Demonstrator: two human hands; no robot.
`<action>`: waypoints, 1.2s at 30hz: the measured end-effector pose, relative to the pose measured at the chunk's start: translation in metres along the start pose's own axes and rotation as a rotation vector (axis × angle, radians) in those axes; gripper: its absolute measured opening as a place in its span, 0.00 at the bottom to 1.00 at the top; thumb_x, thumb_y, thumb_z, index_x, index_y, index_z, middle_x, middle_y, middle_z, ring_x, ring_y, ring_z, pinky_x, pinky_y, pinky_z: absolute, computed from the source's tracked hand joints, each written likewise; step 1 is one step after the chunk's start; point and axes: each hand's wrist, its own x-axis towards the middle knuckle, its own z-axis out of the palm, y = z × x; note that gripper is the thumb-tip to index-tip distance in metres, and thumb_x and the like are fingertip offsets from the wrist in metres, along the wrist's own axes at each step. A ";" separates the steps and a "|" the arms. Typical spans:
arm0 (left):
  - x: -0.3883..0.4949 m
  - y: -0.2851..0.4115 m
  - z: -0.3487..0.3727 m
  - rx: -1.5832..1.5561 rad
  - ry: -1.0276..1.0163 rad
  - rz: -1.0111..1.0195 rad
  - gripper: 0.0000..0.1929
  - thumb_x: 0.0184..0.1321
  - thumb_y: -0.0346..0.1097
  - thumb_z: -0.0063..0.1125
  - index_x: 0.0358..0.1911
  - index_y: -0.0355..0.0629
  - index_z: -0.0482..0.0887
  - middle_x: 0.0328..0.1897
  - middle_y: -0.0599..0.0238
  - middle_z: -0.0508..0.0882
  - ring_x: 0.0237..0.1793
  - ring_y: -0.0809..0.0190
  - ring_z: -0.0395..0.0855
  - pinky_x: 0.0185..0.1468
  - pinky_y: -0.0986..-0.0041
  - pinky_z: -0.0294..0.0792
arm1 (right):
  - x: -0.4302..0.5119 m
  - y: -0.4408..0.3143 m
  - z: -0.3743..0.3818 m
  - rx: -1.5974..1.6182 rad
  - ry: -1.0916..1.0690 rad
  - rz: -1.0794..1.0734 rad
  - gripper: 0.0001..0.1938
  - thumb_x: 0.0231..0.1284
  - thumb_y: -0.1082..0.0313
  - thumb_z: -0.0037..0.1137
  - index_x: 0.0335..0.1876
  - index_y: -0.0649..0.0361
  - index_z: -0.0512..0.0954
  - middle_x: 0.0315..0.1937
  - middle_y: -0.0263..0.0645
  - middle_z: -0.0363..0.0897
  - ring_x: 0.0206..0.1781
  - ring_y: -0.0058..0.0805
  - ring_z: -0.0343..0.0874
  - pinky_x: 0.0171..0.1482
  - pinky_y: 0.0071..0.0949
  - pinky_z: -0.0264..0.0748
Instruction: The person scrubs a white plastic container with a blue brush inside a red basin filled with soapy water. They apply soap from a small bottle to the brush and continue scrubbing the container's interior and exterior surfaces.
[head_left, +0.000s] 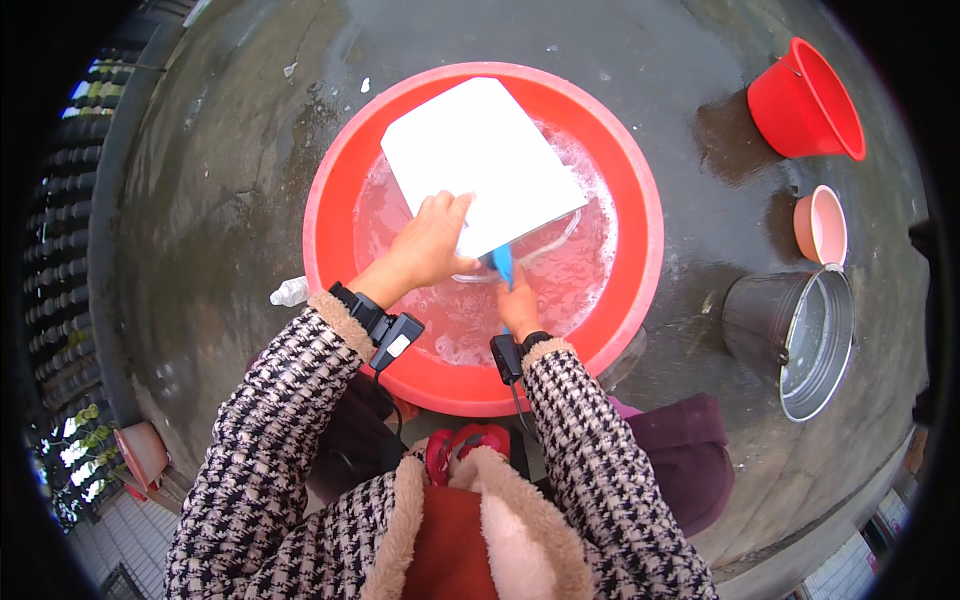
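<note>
A flat white panel (480, 157) is tilted over a large red plastic basin (639, 225). My left hand (424, 240) grips its near left edge, thumb at the lower corner. Below that corner my right hand (519, 306) holds a blue-handled tool (502, 262), perhaps a brush; its working end is hidden behind the panel. Sudsy water (472, 322) lies in the basin. A pale curved rim (555, 238) shows in the water under the panel; what it belongs to is unclear.
On the wet concrete floor at the right stand a red bucket (787, 105), a small pink basin (806, 225) and a metal bucket (757, 319) holding water. A clear plastic bottle (291, 292) lies left of the basin. A dark balustrade (67, 202) runs along the left.
</note>
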 end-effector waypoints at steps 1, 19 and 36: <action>-0.002 0.002 0.003 0.007 0.006 -0.013 0.42 0.41 0.39 0.76 0.61 0.35 0.66 0.49 0.48 0.71 0.53 0.44 0.70 0.56 0.59 0.68 | -0.002 -0.001 0.000 0.170 0.066 0.061 0.24 0.64 0.61 0.43 0.66 0.56 0.68 0.39 0.58 0.81 0.45 0.57 0.80 0.49 0.49 0.74; -0.006 0.009 0.013 0.179 0.203 -0.036 0.30 0.38 0.34 0.75 0.43 0.31 0.70 0.44 0.46 0.71 0.48 0.43 0.70 0.53 0.58 0.67 | -0.024 -0.004 -0.001 0.617 0.096 0.236 0.15 0.69 0.59 0.45 0.45 0.64 0.76 0.20 0.34 0.72 0.18 0.26 0.72 0.23 0.30 0.69; -0.017 -0.068 -0.065 -0.670 0.239 -0.354 0.22 0.53 0.42 0.71 0.44 0.36 0.75 0.41 0.65 0.79 0.41 0.67 0.76 0.49 0.73 0.70 | -0.008 0.014 -0.039 0.854 0.216 0.121 0.19 0.68 0.47 0.51 0.31 0.56 0.72 0.17 0.27 0.65 0.16 0.19 0.65 0.18 0.24 0.63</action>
